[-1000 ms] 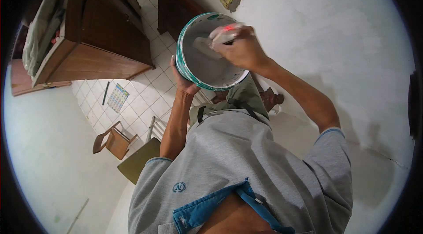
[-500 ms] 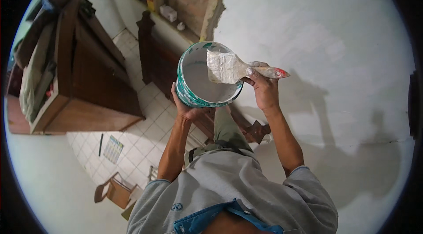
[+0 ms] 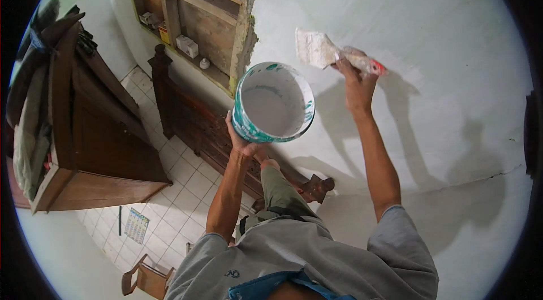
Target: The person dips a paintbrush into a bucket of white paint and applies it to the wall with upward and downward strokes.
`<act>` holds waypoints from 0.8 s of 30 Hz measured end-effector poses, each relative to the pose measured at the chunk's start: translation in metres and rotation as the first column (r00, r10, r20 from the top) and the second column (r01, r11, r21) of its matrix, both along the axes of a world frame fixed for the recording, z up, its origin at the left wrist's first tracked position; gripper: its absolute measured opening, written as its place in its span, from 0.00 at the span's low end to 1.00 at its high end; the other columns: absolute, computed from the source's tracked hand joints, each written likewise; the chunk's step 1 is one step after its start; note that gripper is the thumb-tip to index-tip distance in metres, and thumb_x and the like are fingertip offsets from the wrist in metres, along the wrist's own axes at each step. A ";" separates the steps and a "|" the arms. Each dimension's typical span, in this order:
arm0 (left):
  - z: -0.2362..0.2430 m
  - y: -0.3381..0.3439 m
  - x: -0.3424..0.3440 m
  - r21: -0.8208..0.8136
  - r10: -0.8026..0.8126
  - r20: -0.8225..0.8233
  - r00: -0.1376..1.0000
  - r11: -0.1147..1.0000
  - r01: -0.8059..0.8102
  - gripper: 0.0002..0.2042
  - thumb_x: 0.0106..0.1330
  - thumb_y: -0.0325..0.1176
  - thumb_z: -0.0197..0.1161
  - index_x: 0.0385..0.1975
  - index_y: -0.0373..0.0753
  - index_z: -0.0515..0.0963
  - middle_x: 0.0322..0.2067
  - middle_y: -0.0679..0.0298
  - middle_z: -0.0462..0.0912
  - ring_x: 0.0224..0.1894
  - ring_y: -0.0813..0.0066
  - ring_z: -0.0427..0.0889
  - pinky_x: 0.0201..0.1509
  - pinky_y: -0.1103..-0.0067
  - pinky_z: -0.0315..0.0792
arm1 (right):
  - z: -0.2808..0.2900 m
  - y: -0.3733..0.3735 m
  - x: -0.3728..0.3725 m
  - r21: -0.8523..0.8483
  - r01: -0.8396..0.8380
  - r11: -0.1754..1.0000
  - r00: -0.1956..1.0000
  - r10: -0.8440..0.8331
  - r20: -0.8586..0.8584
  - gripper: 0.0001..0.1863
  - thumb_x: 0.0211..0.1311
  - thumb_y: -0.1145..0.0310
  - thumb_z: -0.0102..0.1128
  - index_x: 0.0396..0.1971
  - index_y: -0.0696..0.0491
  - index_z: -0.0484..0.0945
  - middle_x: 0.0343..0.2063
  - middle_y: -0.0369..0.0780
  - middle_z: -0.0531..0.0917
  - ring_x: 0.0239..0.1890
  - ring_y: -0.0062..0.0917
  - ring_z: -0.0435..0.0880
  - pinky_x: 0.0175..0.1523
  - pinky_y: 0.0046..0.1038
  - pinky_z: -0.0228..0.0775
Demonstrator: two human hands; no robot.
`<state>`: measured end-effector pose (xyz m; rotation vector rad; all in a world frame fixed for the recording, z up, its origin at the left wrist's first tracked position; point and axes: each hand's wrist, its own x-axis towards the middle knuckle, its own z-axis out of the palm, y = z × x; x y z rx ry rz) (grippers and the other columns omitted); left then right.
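Observation:
A paint bucket [image 3: 244, 122], white and green with paint smears, rests on my left hand [image 3: 243, 145], whose fingers and palm support its side and underside. Whitish paint lies inside it. My right hand [image 3: 358, 86] grips a wide paintbrush [image 3: 317, 49] by its paint-spattered, red-tipped handle. White paint coats the bristles, which point up and left. The brush is in front of the pale wall [image 3: 447, 23], to the right of and beyond the bucket; whether the bristles touch the wall I cannot tell.
A wooden frame with slats and a ledge [image 3: 220, 76] holding small items is set in the wall. Below it stands a dark carved wooden bench [image 3: 195, 124]. At left is a brown cabinet [image 3: 107, 147] piled with rolled things. A wooden chair [image 3: 148, 278] stands on the tiled floor [image 3: 178, 215].
My right hand has carried the brush from over the bucket's mouth, up and right, to the wall. The bucket stays in my left hand, its opening now uncovered. The view has shifted somewhat.

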<state>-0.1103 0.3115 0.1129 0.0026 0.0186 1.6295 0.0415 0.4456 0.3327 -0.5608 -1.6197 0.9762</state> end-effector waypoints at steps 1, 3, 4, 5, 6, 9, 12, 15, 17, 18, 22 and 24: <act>-0.009 0.000 -0.004 0.035 0.004 0.205 0.979 0.999 -0.011 0.38 0.50 0.67 0.44 0.56 0.44 0.62 0.55 0.57 0.62 0.55 0.55 0.62 0.54 0.52 0.58 | 0.005 0.016 -0.004 0.005 0.004 1.000 1.000 -0.004 0.001 0.10 0.54 0.76 0.55 0.36 0.62 0.71 0.32 0.42 0.77 0.34 0.28 0.78 0.41 0.30 0.74; 0.000 -0.011 0.004 -0.139 0.092 0.125 0.988 0.988 -0.074 0.37 0.51 0.67 0.43 0.55 0.45 0.63 0.55 0.57 0.62 0.55 0.56 0.62 0.56 0.54 0.57 | 0.010 0.049 -0.011 0.316 0.112 0.942 0.957 -0.188 0.222 0.08 0.48 0.73 0.61 0.28 0.61 0.76 0.23 0.40 0.79 0.28 0.22 0.79 0.35 0.25 0.72; 0.001 -0.020 0.005 -0.138 0.087 0.129 0.988 0.988 -0.069 0.37 0.51 0.67 0.43 0.55 0.45 0.63 0.55 0.57 0.62 0.55 0.56 0.62 0.56 0.54 0.57 | 0.013 0.059 -0.017 0.317 0.115 0.942 0.955 -0.192 0.225 0.08 0.48 0.73 0.61 0.28 0.61 0.76 0.23 0.40 0.79 0.28 0.22 0.79 0.35 0.25 0.72; 0.000 -0.029 0.003 -0.151 0.094 0.137 0.986 0.986 -0.073 0.37 0.51 0.67 0.44 0.55 0.45 0.63 0.55 0.57 0.63 0.55 0.57 0.62 0.56 0.56 0.58 | 0.016 0.066 -0.024 0.445 0.139 0.885 0.917 -0.284 0.279 0.08 0.47 0.72 0.61 0.27 0.59 0.77 0.21 0.40 0.79 0.26 0.24 0.79 0.34 0.25 0.71; -0.005 -0.041 0.000 -0.167 0.104 0.145 0.984 0.983 -0.079 0.37 0.51 0.66 0.44 0.55 0.45 0.63 0.54 0.57 0.64 0.54 0.57 0.63 0.56 0.57 0.59 | 0.018 0.075 -0.031 0.564 0.144 0.813 0.870 -0.376 0.319 0.07 0.47 0.70 0.61 0.25 0.57 0.77 0.20 0.40 0.79 0.25 0.25 0.79 0.32 0.25 0.69; -0.048 -0.073 -0.004 -0.279 0.173 0.091 0.981 0.950 -0.142 0.36 0.51 0.66 0.45 0.54 0.44 0.64 0.54 0.57 0.65 0.53 0.58 0.65 0.56 0.60 0.60 | 0.024 0.112 -0.043 0.706 0.115 0.699 0.798 -0.488 0.354 0.10 0.48 0.68 0.60 0.29 0.57 0.77 0.24 0.40 0.81 0.26 0.23 0.80 0.34 0.24 0.70; -0.068 -0.111 -0.007 -0.326 0.235 0.114 0.965 0.927 -0.187 0.36 0.52 0.65 0.45 0.53 0.43 0.64 0.54 0.58 0.65 0.53 0.58 0.65 0.56 0.60 0.60 | 0.056 0.098 -0.062 0.703 0.110 0.703 0.692 -0.562 0.453 0.08 0.49 0.68 0.59 0.27 0.57 0.77 0.23 0.40 0.81 0.26 0.24 0.80 0.33 0.24 0.70; -0.107 -0.152 -0.006 -0.342 0.302 0.138 0.943 0.908 -0.241 0.35 0.53 0.64 0.45 0.53 0.42 0.65 0.52 0.58 0.67 0.51 0.59 0.66 0.55 0.60 0.62 | 0.039 0.067 -0.071 0.713 0.042 0.700 0.802 -0.449 0.394 0.05 0.49 0.71 0.56 0.25 0.57 0.75 0.24 0.40 0.79 0.28 0.28 0.78 0.35 0.26 0.69; -0.117 -0.170 -0.002 -0.359 0.320 0.176 0.931 0.902 -0.242 0.35 0.53 0.64 0.45 0.53 0.41 0.64 0.51 0.58 0.67 0.51 0.58 0.67 0.55 0.60 0.62 | -0.005 0.096 -0.059 0.539 -0.056 0.841 0.932 -0.150 0.330 0.06 0.50 0.71 0.52 0.29 0.55 0.73 0.28 0.44 0.78 0.34 0.36 0.77 0.39 0.32 0.69; -0.120 -0.179 0.000 -0.406 0.330 0.146 0.933 0.880 -0.248 0.36 0.53 0.64 0.46 0.52 0.40 0.64 0.51 0.58 0.67 0.51 0.58 0.67 0.54 0.59 0.62 | -0.029 0.100 -0.058 0.553 -0.062 0.831 0.876 -0.220 0.429 0.07 0.51 0.71 0.51 0.30 0.57 0.72 0.29 0.45 0.77 0.35 0.39 0.76 0.39 0.35 0.68; -0.145 -0.213 0.005 -0.460 0.354 0.088 0.931 0.843 -0.277 0.33 0.55 0.61 0.48 0.51 0.38 0.66 0.50 0.57 0.69 0.50 0.57 0.68 0.53 0.58 0.64 | -0.079 0.069 -0.073 0.783 -0.269 0.561 0.528 -0.594 0.607 0.09 0.51 0.74 0.47 0.32 0.60 0.72 0.28 0.47 0.73 0.36 0.41 0.75 0.35 0.38 0.71; -0.147 -0.223 0.009 -0.475 0.374 0.100 0.922 0.832 -0.286 0.33 0.55 0.61 0.48 0.51 0.38 0.66 0.50 0.57 0.69 0.50 0.57 0.68 0.53 0.58 0.64 | -0.095 0.074 -0.081 0.819 -0.236 0.523 0.626 -0.563 0.540 0.07 0.43 0.78 0.51 0.26 0.57 0.73 0.29 0.43 0.74 0.32 0.36 0.76 0.35 0.34 0.71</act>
